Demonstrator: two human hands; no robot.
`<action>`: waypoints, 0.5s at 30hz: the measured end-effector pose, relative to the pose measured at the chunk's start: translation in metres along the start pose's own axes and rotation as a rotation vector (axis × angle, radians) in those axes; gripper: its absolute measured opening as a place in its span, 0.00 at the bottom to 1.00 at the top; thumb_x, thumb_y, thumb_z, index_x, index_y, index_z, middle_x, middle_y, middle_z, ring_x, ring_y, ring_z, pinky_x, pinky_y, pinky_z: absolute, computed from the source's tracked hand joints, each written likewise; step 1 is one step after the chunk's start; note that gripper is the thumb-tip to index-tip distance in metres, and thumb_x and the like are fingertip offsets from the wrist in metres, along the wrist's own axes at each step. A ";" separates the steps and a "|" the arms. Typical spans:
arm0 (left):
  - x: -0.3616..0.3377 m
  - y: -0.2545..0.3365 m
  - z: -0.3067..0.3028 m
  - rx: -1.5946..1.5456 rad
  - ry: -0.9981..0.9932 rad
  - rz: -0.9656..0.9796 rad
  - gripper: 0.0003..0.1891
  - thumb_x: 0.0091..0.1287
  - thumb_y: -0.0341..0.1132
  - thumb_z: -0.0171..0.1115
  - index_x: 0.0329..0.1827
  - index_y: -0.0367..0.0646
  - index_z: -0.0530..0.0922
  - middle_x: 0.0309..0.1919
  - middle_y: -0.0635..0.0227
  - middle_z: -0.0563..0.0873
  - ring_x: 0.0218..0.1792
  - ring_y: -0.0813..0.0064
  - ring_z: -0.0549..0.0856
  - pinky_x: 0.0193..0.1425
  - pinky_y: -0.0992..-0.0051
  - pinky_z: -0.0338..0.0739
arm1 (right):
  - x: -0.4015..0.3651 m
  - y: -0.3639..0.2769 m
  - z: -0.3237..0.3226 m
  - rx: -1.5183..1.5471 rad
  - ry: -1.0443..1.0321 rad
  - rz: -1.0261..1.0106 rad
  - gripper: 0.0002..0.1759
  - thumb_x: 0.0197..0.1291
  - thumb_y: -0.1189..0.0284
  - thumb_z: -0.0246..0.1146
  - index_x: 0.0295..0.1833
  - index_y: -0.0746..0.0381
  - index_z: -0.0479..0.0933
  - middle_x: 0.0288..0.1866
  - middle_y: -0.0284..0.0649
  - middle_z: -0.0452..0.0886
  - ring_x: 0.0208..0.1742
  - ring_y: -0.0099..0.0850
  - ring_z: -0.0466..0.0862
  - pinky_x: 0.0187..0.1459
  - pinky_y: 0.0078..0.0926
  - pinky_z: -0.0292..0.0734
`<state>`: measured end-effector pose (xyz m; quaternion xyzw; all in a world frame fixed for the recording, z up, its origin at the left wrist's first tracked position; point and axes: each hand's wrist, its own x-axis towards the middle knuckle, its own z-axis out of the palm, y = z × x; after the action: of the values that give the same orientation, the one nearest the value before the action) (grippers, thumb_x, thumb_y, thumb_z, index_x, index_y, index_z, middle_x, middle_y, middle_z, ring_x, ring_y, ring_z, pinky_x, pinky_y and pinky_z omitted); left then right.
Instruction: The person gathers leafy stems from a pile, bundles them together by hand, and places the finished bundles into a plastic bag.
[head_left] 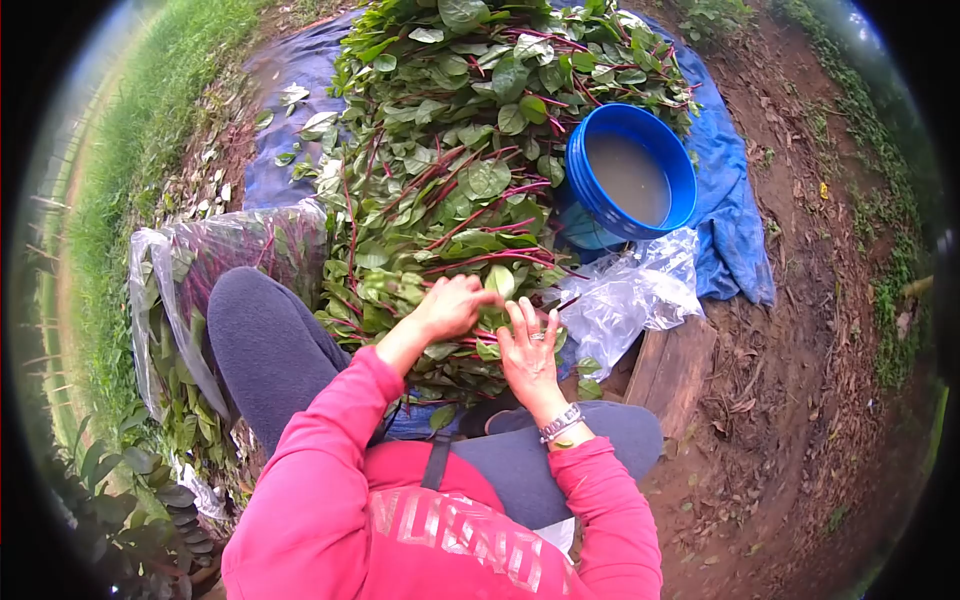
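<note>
A large heap of red-stemmed leafy greens (pixel 430 200), which look like Malabar spinach, spreads out in front of my crossed legs. At its near edge my left hand (pixel 455 306) is closed, fingertips pinching among the stems and leaves. Close beside it, my right hand (pixel 529 358), with a ring and a wristwatch (pixel 560 423), curls its fingers over the same greens. A pale green leaf (pixel 500 281) stands up between the two hands. The exact stems in my fingers are partly hidden by leaves.
A blue bucket (pixel 577 165) of cloudy water stands at the right of the heap. Crumpled clear plastic (pixel 635 300) and a wooden board (pixel 672 375) lie below it. A clear bag (pixel 175 262) of greens is at my left knee. Blue tarp (pixel 725 190) lies underneath.
</note>
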<state>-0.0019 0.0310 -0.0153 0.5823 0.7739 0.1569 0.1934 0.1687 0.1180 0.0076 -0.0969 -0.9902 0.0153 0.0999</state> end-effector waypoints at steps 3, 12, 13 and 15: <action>-0.015 0.003 -0.012 -0.092 -0.184 0.000 0.20 0.54 0.33 0.56 0.51 0.61 0.80 0.41 0.62 0.82 0.46 0.57 0.81 0.49 0.60 0.75 | -0.001 0.000 0.002 -0.021 0.028 -0.043 0.10 0.53 0.72 0.58 0.43 0.58 0.76 0.49 0.42 0.73 0.58 0.37 0.72 0.65 0.54 0.55; 0.069 -0.011 0.023 -0.071 0.302 -0.252 0.14 0.56 0.36 0.60 0.46 0.52 0.77 0.44 0.65 0.75 0.51 0.61 0.75 0.50 0.59 0.73 | -0.011 -0.001 0.013 -0.043 -0.164 -0.022 0.09 0.56 0.72 0.55 0.44 0.56 0.73 0.31 0.34 0.73 0.38 0.29 0.78 0.46 0.33 0.68; 0.074 -0.013 0.025 -0.074 0.301 -0.247 0.14 0.56 0.36 0.60 0.46 0.52 0.77 0.44 0.65 0.75 0.51 0.61 0.75 0.50 0.59 0.73 | -0.011 -0.001 0.013 -0.047 -0.166 -0.018 0.09 0.56 0.72 0.55 0.44 0.56 0.73 0.31 0.34 0.73 0.38 0.29 0.78 0.46 0.33 0.68; 0.082 -0.016 0.032 0.215 0.350 -0.218 0.13 0.53 0.34 0.62 0.42 0.52 0.77 0.39 0.65 0.76 0.46 0.63 0.77 0.47 0.61 0.72 | -0.012 0.000 0.013 -0.094 -0.171 0.017 0.09 0.54 0.72 0.55 0.42 0.56 0.73 0.31 0.34 0.74 0.37 0.28 0.78 0.44 0.32 0.68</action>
<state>-0.0201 0.1059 -0.0600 0.4764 0.8662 0.1505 0.0088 0.1774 0.1154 -0.0078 -0.1083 -0.9938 -0.0221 0.0102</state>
